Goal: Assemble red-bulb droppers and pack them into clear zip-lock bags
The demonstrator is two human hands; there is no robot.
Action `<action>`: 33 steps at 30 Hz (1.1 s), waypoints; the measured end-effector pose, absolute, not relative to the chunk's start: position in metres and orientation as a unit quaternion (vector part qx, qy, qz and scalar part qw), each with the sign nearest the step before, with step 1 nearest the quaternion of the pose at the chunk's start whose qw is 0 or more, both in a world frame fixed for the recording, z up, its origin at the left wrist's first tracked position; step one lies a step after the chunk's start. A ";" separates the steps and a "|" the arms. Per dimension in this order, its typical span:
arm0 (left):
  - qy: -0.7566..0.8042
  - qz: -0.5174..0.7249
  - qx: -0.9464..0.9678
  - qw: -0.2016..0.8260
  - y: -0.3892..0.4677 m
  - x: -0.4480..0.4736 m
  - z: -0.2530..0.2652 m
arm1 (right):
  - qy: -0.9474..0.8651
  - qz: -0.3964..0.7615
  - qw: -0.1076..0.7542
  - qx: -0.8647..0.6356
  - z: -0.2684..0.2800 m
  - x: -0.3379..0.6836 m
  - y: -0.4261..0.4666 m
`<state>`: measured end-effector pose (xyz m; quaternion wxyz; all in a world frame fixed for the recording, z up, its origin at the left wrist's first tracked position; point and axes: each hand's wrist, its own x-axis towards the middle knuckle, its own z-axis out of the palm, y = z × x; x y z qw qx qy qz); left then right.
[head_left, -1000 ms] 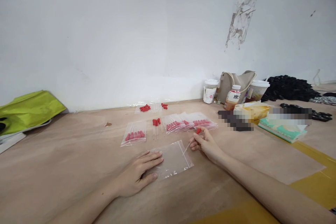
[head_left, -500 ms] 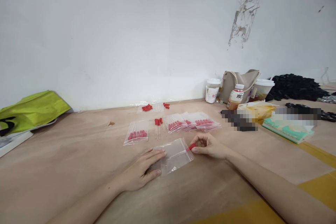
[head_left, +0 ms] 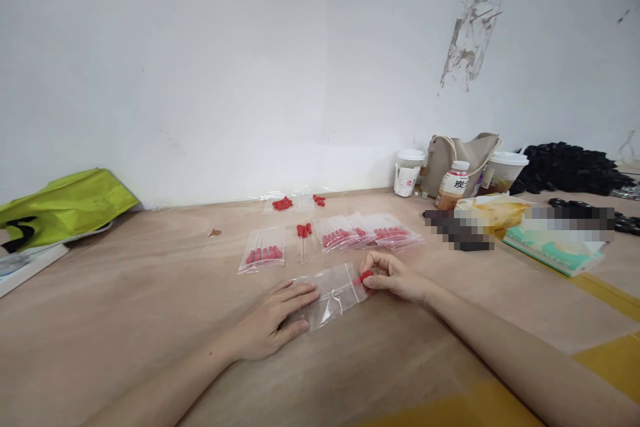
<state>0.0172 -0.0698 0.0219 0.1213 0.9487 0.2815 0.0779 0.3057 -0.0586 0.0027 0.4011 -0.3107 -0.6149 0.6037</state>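
Observation:
My left hand (head_left: 277, 315) lies flat with fingers stretched, pressing down the near left part of a clear zip bag (head_left: 330, 293). At the bag's right-hand mouth, my right hand (head_left: 395, 277) pinches the red rubber bulb of a glass dropper (head_left: 367, 276). The dropper's thin tube reaches into the bag, though it is hard to see. Just beyond the bag, a few loose red-bulbed droppers (head_left: 303, 232) lie side by side. A filled bag of droppers (head_left: 263, 250) rests to their left, and several overlapping filled bags (head_left: 357, 232) lie to their right.
Red bulbs (head_left: 283, 203) lie on clear plastic by the wall. Back right stand a lidded cup (head_left: 409, 173), a bottle (head_left: 453, 185), a beige bag (head_left: 440, 159) and another cup (head_left: 503, 173). A tissue pack (head_left: 550, 248) lies right, a yellow-green bag (head_left: 75, 203) left.
My right hand has moved slightly left, bringing the red bulb closer into the bag's mouth. The bag's surface has wrinkled. My left hand stays on the bag.

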 end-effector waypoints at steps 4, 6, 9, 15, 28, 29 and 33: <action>0.284 0.076 0.948 0.123 -0.070 0.017 0.021 | -0.604 0.613 0.429 -0.275 -0.001 0.307 -0.056; 0.284 0.083 0.947 0.123 -0.069 0.017 0.020 | -0.587 0.640 0.427 -0.251 -0.003 0.304 -0.057; 0.282 0.090 0.947 0.127 -0.068 0.017 0.018 | -0.558 0.687 0.407 -0.226 -0.006 0.298 -0.057; 0.286 0.116 0.938 0.158 -0.069 0.016 0.019 | -0.581 0.649 0.410 -0.270 -0.006 0.300 -0.054; 0.294 0.170 0.916 0.212 -0.067 0.012 0.015 | -0.703 0.523 0.342 -0.339 0.001 0.311 -0.050; 0.296 0.166 0.916 0.213 -0.066 0.012 0.015 | -0.721 0.509 0.334 -0.329 0.002 0.313 -0.051; 0.299 0.150 0.919 0.210 -0.066 0.011 0.016 | -0.769 0.463 0.321 -0.302 0.006 0.315 -0.051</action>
